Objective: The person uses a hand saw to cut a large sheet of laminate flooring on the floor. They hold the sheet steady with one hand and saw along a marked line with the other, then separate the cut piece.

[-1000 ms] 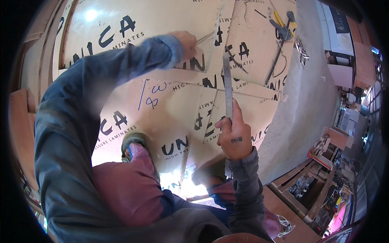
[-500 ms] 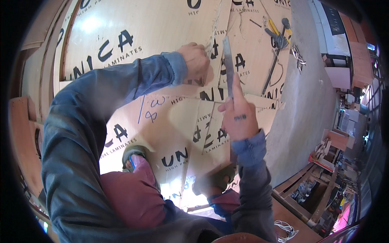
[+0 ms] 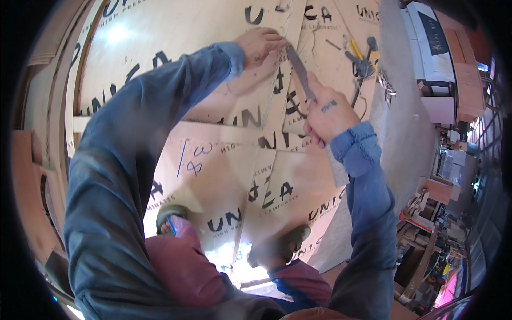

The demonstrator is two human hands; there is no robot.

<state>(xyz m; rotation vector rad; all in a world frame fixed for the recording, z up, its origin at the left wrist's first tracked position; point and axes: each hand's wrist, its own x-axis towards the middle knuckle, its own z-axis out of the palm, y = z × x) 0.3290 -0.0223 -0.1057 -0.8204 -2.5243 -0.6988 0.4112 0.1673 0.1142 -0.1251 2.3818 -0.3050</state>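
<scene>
My right hand (image 3: 332, 114) is closed around a long flat metal strip (image 3: 300, 72), perhaps a file. Its far end slants up and left, and a paler flat length shows below the fist. My left hand (image 3: 261, 47) reaches to that far end, its fingers bent together over the tip. Both hands are above the edge of a raised pale wooden panel (image 3: 176, 53) with dark lettering. What lies under my left fingertips is hidden.
More lettered sheets (image 3: 218, 197) lie around my sandalled feet (image 3: 282, 245). Yellow-handled pliers (image 3: 358, 56) and a hammer (image 3: 372, 45) lie to the right of the panel. Beyond is grey floor (image 3: 402, 138), with a cluttered wooden rack (image 3: 421, 256) at the far right.
My left hand has moved up and right along the panel edge to the strip's tip. My right hand has moved up and right, tilting the strip further left.
</scene>
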